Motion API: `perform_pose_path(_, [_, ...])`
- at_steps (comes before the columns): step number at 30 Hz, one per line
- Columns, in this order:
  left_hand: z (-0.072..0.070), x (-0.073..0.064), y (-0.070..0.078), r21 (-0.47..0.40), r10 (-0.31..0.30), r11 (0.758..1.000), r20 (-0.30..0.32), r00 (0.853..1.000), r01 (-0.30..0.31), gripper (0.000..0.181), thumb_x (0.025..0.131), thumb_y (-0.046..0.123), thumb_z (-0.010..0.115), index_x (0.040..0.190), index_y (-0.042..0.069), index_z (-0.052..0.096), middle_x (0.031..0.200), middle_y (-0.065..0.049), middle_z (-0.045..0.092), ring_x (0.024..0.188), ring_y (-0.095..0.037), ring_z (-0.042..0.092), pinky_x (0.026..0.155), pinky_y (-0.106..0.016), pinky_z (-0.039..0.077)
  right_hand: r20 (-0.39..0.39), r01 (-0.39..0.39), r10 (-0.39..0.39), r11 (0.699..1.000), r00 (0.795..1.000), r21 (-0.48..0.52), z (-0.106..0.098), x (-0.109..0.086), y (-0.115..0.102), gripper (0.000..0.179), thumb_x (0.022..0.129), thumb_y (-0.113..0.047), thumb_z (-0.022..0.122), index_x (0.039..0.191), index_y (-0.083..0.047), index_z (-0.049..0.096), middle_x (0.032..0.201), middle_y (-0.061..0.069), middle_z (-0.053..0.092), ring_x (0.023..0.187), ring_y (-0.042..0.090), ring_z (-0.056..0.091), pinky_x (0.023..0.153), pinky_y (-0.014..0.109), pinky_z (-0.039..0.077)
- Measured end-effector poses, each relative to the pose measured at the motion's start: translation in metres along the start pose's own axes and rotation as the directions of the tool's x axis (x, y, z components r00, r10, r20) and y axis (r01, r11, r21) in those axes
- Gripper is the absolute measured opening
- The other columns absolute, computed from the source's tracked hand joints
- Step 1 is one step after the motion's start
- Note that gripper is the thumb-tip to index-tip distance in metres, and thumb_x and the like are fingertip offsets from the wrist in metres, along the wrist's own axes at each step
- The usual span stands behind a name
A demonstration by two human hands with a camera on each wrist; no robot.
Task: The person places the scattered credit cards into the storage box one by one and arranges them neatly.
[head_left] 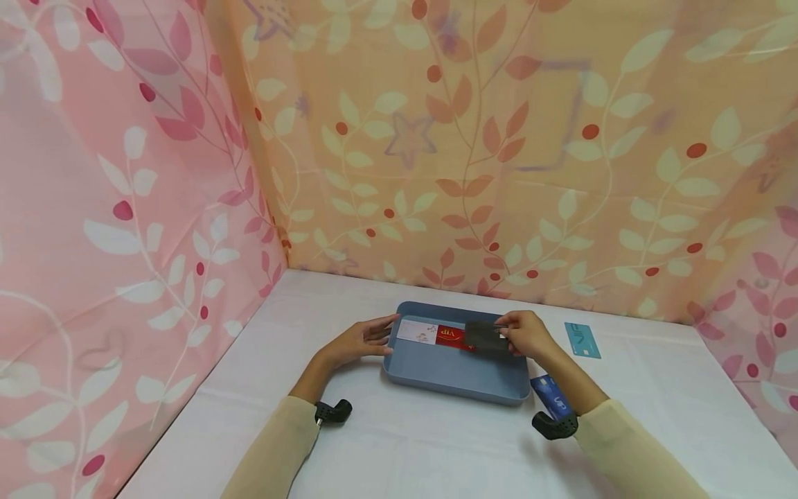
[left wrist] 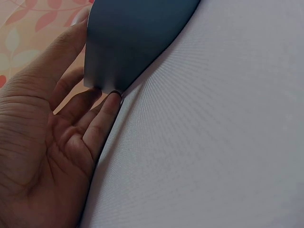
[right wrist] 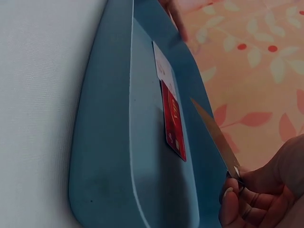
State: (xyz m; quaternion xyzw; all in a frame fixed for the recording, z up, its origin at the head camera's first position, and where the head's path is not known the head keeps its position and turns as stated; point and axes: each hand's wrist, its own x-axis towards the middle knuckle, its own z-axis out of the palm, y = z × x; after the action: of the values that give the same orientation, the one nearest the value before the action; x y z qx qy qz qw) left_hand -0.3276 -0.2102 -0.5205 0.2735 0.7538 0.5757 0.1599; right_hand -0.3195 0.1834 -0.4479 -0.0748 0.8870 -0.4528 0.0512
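A blue-grey rectangular tray (head_left: 430, 371) lies on the white cloth. My left hand (head_left: 358, 343) rests against its left end, with relaxed fingers and the thumb spread along the outside; the left wrist view has the fingertips (left wrist: 112, 99) at the tray's wall. Between the thumb and fingers of my right hand (head_left: 526, 334) is one end of a dark card (head_left: 483, 335), held tilted over the tray's right part. Inside the tray, a white card (head_left: 416, 331) and a red VIP card (right wrist: 174, 121) lie end to end along the far side.
To the right of the tray lies a teal VIP card (head_left: 582, 339). A blue VIP card (head_left: 550, 395) is on the cloth near the tray's right corner, partly covered by my right wrist. Flower-printed curtains (head_left: 399, 138) stand behind and at both sides.
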Motion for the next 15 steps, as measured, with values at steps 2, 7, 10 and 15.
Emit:
perform_pose_path(2, [0.000, 0.000, 0.000, 0.000, -0.004, 1.000, -0.002, 1.000, 0.004, 0.081, 0.091, 0.009, 0.077, 0.160, 0.017, 0.034, 0.164, -0.003, 0.032, 0.149, -0.025, 0.035, 0.118, -0.039, 0.034, -0.004, 0.002, -0.002, 1.000, 1.000, -0.009, 0.003, 0.001, -0.001, 0.021, 0.096, 0.006, 0.058, 0.114, 0.013, 0.066, 0.060, 0.005, 0.055, 0.046, 0.013, 0.053, 0.043, 0.028, 0.052])
perform_pose_path(7, [0.000, -0.001, -0.001, 0.001, -0.017, 1.000, -0.012, 1.000, 0.017, 0.081, 0.091, 0.010, 0.077, 0.159, 0.019, 0.035, 0.164, -0.001, 0.032, 0.149, -0.023, 0.035, 0.118, -0.038, 0.033, -0.019, -0.008, 0.007, 1.000, 1.000, -0.009, 0.011, 0.004, -0.004, 0.019, 0.095, 0.007, 0.057, 0.110, 0.014, 0.066, 0.058, 0.002, 0.052, 0.044, 0.011, 0.052, 0.041, 0.026, 0.051])
perform_pose_path(10, [0.000, -0.001, -0.001, 0.000, -0.018, 1.000, -0.009, 1.000, 0.018, 0.080, 0.091, 0.011, 0.077, 0.159, 0.019, 0.035, 0.164, -0.001, 0.032, 0.149, -0.023, 0.034, 0.118, -0.037, 0.033, -0.019, -0.020, 0.020, 1.000, 1.000, -0.001, 0.014, 0.005, -0.004, 0.020, 0.095, 0.007, 0.056, 0.110, 0.014, 0.066, 0.059, 0.006, 0.054, 0.044, 0.011, 0.052, 0.040, 0.026, 0.051])
perform_pose_path(15, [0.000, 0.000, 0.001, 0.005, -0.016, 1.000, -0.007, 1.000, 0.016, 0.080, 0.091, 0.014, 0.078, 0.159, 0.018, 0.035, 0.164, -0.003, 0.032, 0.149, -0.024, 0.035, 0.118, -0.037, 0.034, -0.015, -0.030, 0.030, 1.000, 0.999, -0.006, 0.019, 0.008, -0.003, 0.020, 0.095, 0.007, 0.057, 0.111, 0.015, 0.066, 0.062, 0.010, 0.057, 0.044, 0.012, 0.052, 0.041, 0.027, 0.052])
